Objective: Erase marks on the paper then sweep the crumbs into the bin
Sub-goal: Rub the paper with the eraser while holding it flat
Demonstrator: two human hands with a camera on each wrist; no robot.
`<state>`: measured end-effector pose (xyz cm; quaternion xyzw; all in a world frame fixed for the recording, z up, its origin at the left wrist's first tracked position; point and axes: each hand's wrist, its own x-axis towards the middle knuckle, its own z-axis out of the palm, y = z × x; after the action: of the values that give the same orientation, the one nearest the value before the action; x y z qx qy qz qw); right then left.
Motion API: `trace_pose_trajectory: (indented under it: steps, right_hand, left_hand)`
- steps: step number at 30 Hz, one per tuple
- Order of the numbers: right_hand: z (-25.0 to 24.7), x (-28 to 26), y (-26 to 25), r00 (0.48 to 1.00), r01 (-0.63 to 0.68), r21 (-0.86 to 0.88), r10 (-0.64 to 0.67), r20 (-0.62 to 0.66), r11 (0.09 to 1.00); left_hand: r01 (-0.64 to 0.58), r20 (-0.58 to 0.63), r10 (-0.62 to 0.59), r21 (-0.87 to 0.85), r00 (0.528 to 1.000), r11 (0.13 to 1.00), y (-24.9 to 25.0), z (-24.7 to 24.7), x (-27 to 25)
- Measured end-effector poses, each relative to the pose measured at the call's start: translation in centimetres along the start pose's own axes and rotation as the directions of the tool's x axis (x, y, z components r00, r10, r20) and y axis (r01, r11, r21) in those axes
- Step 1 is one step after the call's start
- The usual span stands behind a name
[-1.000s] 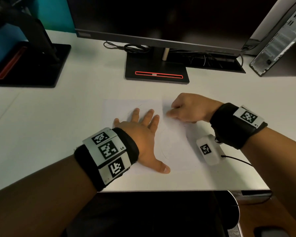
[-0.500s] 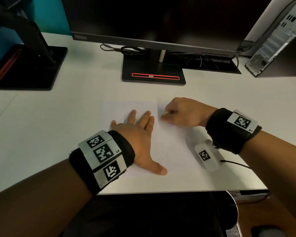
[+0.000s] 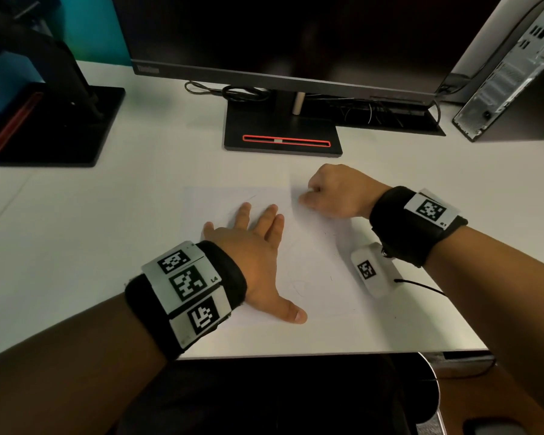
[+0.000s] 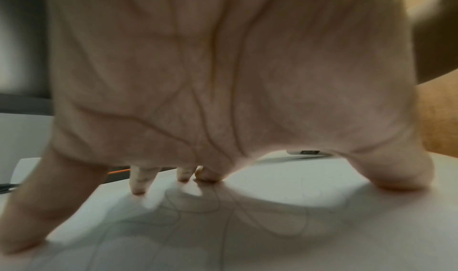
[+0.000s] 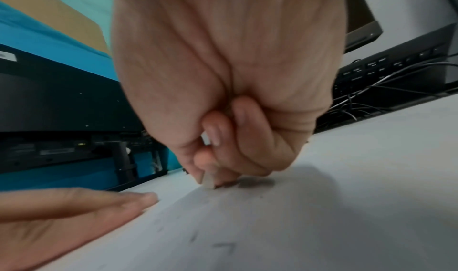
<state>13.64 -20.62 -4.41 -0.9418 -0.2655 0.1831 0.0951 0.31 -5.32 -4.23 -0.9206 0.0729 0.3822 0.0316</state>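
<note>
A white sheet of paper [image 3: 314, 262] with faint pencil lines lies on the white desk. My left hand [image 3: 252, 246] lies flat on the sheet with fingers spread, pressing it down; in the left wrist view its fingertips [image 4: 138, 189] touch the paper [image 4: 247, 226]. My right hand [image 3: 330, 191] is curled at the sheet's far right corner. It pinches a small white eraser [image 5: 208, 181] whose tip touches the paper [image 5: 272, 226]. Small dark crumbs [image 5: 193, 236] lie on the sheet near it. No bin is in view.
A monitor on a black stand [image 3: 283, 133] rises just beyond the paper. Another black stand [image 3: 47, 127] sits at the far left, and a computer tower [image 3: 515, 73] at the far right. Cables [image 3: 383, 111] lie behind the monitor. The desk's front edge [image 3: 327, 354] is close.
My right hand has shifted slightly back and forth at the paper's far right corner with the eraser. My left hand has stayed pressed on the sheet.
</note>
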Motion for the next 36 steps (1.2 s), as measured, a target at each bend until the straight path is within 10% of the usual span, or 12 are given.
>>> trace_pose_trajectory:
  steps: [36]
  right_hand:
    - [-0.4, 0.7, -0.6, 0.999, -0.013, 0.068, 0.01, 0.045, 0.998]
  left_hand:
    - [-0.003, 0.001, 0.003, 0.004, 1.0, 1.0, 0.0, 0.1, 0.2]
